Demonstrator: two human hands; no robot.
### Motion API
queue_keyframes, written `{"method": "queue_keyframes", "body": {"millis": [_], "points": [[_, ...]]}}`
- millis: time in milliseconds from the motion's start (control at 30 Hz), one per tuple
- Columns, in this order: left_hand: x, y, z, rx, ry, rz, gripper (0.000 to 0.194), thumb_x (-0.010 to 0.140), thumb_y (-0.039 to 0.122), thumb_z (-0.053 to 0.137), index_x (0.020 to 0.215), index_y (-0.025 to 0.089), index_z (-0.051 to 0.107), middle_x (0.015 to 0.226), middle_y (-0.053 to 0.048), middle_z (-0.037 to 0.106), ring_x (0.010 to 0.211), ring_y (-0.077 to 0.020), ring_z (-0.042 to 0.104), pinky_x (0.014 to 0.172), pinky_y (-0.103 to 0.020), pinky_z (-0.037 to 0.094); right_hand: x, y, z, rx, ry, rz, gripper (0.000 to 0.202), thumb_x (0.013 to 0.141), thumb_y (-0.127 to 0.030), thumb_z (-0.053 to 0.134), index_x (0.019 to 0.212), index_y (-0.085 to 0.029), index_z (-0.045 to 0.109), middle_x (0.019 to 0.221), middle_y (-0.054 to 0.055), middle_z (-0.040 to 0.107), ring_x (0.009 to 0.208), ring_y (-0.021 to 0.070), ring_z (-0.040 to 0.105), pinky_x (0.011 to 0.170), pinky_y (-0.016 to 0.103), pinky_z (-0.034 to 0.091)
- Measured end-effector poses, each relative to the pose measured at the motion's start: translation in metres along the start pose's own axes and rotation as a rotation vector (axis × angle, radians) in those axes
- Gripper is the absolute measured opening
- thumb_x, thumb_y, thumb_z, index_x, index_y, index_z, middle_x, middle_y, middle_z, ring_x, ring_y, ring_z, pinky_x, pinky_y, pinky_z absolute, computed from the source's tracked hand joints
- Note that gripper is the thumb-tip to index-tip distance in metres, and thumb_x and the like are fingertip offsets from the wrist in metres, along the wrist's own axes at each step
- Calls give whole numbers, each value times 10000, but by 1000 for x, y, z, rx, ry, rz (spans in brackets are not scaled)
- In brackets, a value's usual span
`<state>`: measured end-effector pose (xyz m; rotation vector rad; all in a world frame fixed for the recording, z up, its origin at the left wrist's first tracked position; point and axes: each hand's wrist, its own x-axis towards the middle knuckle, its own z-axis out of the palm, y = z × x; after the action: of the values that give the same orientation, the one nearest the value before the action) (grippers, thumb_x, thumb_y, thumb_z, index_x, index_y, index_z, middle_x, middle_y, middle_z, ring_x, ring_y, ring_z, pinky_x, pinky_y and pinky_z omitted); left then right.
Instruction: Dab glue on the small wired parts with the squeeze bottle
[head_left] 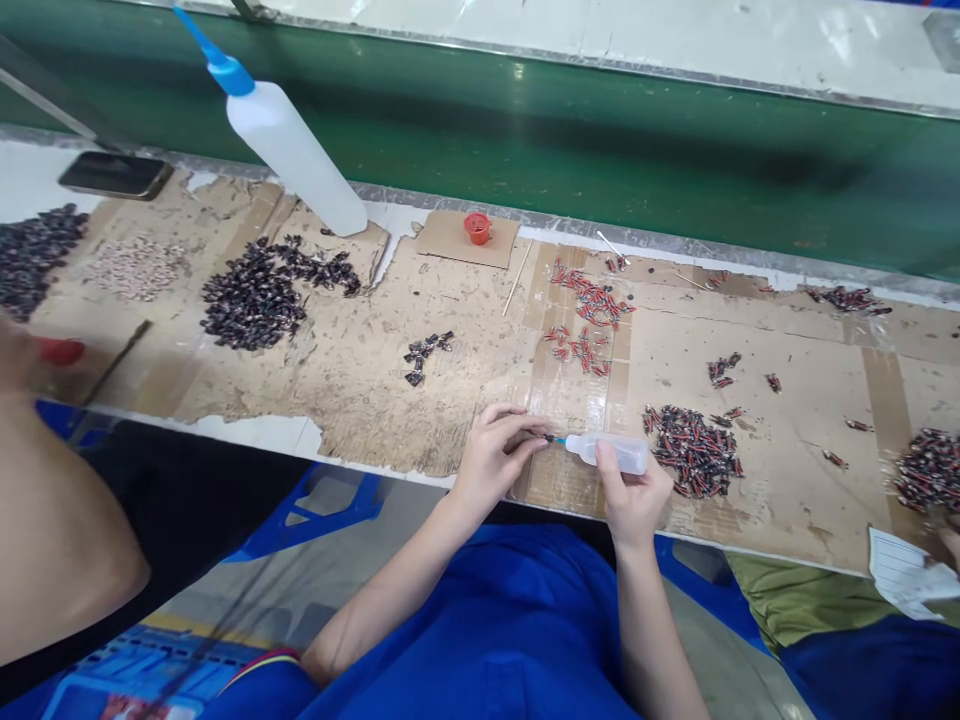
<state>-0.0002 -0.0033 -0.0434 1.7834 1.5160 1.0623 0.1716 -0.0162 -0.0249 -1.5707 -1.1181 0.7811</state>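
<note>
My left hand [504,450] pinches a small dark part [546,437] between thumb and fingertips, above the front edge of the cardboard. In my right hand [634,490] is a small translucent squeeze bottle [619,453], lying level, its thin blue tip touching or almost touching the dark part. Right of the bottle lies a heap of small black-and-red parts [694,452]. Beyond my hands are loose red parts [592,300] with metal ends. To the left sit a few black parts [425,357] and a larger black pile [255,300].
A large white bottle with a blue nozzle [300,160] stands at the back left. A red cup [477,229] rests on a cardboard piece, near a thin stick [517,278]. A phone [116,175] lies far left. Co-workers' arms [60,530] reach in at both sides.
</note>
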Motion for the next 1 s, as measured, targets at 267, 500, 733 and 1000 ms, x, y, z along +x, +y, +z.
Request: {"method": "queue_keyframes", "body": {"millis": [267, 500, 733, 1000], "points": [[0, 2, -1, 8, 11, -25, 103, 794, 212, 731, 892, 242, 735, 749, -21, 736, 970, -223, 660, 839, -396, 570, -1, 1, 0, -81, 37, -1, 338, 761, -467, 669, 631, -155, 679, 561, 34, 680, 514, 176, 618, 502, 266, 484], [-1, 4, 0, -19, 15, -62, 135, 772, 165, 744, 876, 250, 742, 747, -16, 739, 985, -223, 662, 843, -388, 580, 0, 0, -1, 5, 100, 7, 308, 743, -451, 681, 646, -159, 688, 587, 35, 695, 523, 182, 625, 520, 283, 499], [-2, 3, 1, 5, 23, -58, 125, 757, 175, 760, 856, 249, 748, 740, -17, 739, 971, -226, 670, 840, -391, 580, 1, 2, -2, 4, 19, -1, 272, 751, -417, 685, 661, -160, 703, 606, 39, 706, 541, 186, 641, 523, 279, 502], [-1, 5, 1, 18, 31, -70, 113, 751, 163, 764, 827, 245, 748, 754, -17, 743, 956, -229, 678, 835, -400, 574, 1, -2, 1, -22, 28, 18, 305, 751, -434, 674, 631, -153, 683, 571, 34, 682, 511, 169, 612, 496, 263, 486]]}}
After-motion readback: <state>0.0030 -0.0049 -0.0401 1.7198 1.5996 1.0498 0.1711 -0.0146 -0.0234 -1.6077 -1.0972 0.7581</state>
